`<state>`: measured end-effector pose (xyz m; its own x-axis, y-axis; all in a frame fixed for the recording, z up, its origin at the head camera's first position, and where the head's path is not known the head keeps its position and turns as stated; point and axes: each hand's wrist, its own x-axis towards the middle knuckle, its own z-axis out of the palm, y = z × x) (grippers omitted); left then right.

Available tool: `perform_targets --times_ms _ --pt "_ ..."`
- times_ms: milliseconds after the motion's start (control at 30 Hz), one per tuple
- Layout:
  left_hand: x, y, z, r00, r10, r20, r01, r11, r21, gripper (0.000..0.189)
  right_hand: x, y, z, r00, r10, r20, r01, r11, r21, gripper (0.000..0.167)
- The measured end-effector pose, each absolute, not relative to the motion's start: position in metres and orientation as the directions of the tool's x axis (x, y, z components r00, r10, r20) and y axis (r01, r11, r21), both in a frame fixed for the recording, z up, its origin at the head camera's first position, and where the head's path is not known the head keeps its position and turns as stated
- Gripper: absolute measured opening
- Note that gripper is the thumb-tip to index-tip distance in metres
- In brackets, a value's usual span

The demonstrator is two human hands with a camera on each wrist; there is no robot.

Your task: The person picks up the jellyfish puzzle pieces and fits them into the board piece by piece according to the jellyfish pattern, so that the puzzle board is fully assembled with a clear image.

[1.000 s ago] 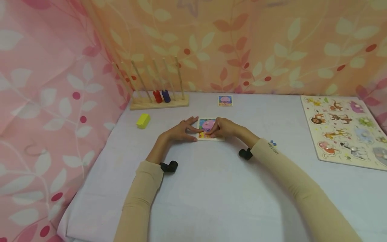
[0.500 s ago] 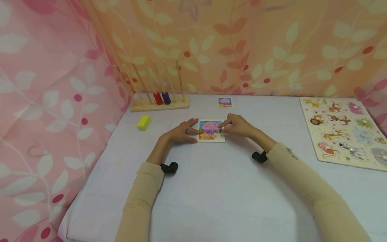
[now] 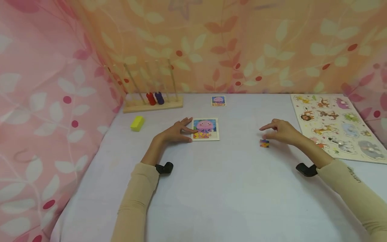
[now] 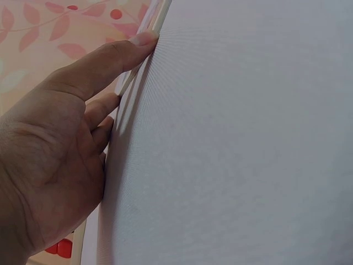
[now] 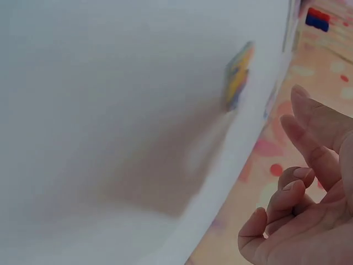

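A square jigsaw puzzle with a pink jellyfish lies flat on the white table; its lower right corner shows a bare cream patch. My left hand rests at the puzzle's left side, fingers spread, with the index finger over the picture and the thumb by the lower left corner. The left wrist view shows the left hand with its thumb at the board's edge. Off to the right, a small colourful puzzle piece lies on the table. Just above it my right hand holds nothing, its thumb and index finger apart.
A jellyfish picture card lies at the back. Back left stands a wooden peg rack with red and blue figures, a yellow block in front. An animal peg puzzle board lies at the right, partly under the right forearm.
My right hand has left the jellyfish puzzle and moved right to the loose piece, uncovering the picture. The left hand stays at the puzzle's edge. The head view has shifted slightly right.
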<state>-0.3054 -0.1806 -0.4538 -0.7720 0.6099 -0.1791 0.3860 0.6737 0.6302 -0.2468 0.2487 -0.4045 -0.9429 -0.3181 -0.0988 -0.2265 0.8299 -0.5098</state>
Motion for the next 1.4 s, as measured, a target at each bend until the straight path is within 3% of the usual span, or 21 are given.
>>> perform_targets --times_ms 200,467,933,1100,1400 --pt "-0.305 -0.179 -0.453 -0.774 0.598 -0.210 0.362 0.689 0.628 0.048 -0.225 0.275 -0.409 -0.956 -0.284 -0.077 -0.215 0.851 -0.479 0.040" --pt "-0.303 -0.180 -0.454 -0.770 0.609 -0.190 0.377 0.675 0.635 0.047 -0.220 0.275 -0.427 -0.949 -0.304 -0.085 -0.230 0.850 -0.473 0.050" --pt "-0.302 -0.181 -0.451 -0.774 0.602 -0.195 0.373 0.683 0.628 0.048 -0.223 0.263 -0.430 -0.925 -0.376 -0.059 -0.308 0.831 -0.462 0.029" --pt "-0.301 -0.183 -0.449 -0.782 0.594 -0.190 0.370 0.687 0.625 0.048 -0.230 0.245 -0.422 -0.914 -0.404 -0.020 -0.352 0.819 -0.453 0.025" --pt "-0.303 -0.181 -0.451 -0.778 0.596 -0.196 0.361 0.681 0.637 0.047 -0.260 0.180 -0.407 -0.867 -0.499 0.017 -0.428 0.726 -0.538 0.026"
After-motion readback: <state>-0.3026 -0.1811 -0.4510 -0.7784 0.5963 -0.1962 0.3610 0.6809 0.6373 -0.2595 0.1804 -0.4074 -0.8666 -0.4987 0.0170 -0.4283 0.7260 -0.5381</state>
